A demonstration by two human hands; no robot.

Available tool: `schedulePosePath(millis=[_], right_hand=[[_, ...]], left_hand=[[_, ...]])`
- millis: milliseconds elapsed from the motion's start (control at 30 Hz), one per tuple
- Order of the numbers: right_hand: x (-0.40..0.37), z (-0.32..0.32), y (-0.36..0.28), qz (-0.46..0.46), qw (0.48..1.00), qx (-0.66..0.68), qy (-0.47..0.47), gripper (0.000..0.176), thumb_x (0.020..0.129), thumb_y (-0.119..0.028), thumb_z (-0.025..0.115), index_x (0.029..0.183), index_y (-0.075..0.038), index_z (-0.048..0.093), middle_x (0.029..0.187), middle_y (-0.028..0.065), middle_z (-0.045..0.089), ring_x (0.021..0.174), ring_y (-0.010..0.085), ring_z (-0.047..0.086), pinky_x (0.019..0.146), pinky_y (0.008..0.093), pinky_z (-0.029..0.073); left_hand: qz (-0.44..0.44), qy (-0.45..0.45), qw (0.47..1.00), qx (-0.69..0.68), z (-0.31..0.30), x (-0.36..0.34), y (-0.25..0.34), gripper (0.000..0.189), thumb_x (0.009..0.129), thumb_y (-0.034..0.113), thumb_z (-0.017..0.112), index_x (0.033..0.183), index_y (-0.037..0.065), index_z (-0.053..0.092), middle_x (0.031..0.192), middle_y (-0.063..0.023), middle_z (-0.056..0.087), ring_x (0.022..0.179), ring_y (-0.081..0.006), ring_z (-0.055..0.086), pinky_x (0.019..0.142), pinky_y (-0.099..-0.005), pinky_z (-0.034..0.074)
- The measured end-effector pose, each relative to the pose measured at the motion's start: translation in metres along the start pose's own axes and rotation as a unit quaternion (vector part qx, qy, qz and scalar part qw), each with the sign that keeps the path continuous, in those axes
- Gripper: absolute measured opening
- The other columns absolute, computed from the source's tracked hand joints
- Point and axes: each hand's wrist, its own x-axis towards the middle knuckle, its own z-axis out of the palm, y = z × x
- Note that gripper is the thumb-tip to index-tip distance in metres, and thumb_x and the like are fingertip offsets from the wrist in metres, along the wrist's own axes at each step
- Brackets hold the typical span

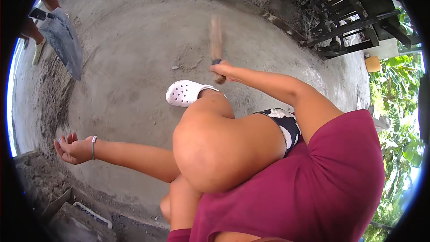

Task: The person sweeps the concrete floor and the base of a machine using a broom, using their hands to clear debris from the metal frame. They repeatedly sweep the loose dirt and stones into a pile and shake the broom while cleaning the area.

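Observation:
My right hand [221, 70] is closed around a wooden stick [216, 40] with a dark band near the grip. The stick's far end is smeared by motion over the grey floor [130, 62]. Out to the left, my left hand [74, 148] is held palm up near a rough dirt strip, its fingers loosely curled and apart, with nothing visible in it. A bracelet [93, 148] circles that wrist. My bent knee and a white perforated clog [182, 93] are between the two hands.
At the upper left, another person's leg [31, 31] is beside a grey flat blade [62, 40]. Dark metal frames [345, 27] stand at the upper right, near a yellow container [372, 64]. Blocks and a white pipe [93, 214] lie at the lower left.

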Motion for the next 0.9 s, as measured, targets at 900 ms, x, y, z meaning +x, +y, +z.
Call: schedulePosePath(millis=[900], right_hand=[[0.0, -0.43, 0.051, -0.054, 0.96, -0.065, 0.268, 0.05, 0.063, -0.018, 0.071, 0.103, 0.004, 0.05, 0.075, 0.011, 0.058, 0.057, 0.0237, 0.057, 0.05, 0.0352, 0.048]], left_hand=[[0.056, -0.43, 0.9, 0.046, 0.077, -0.266, -0.028, 0.024, 0.08, 0.0, 0.049, 0.103, -0.002, 0.055, 0.089, -0.0081, 0.054, 0.067, -0.0124, 0.047, 0.058, -0.0236, 0.04]])
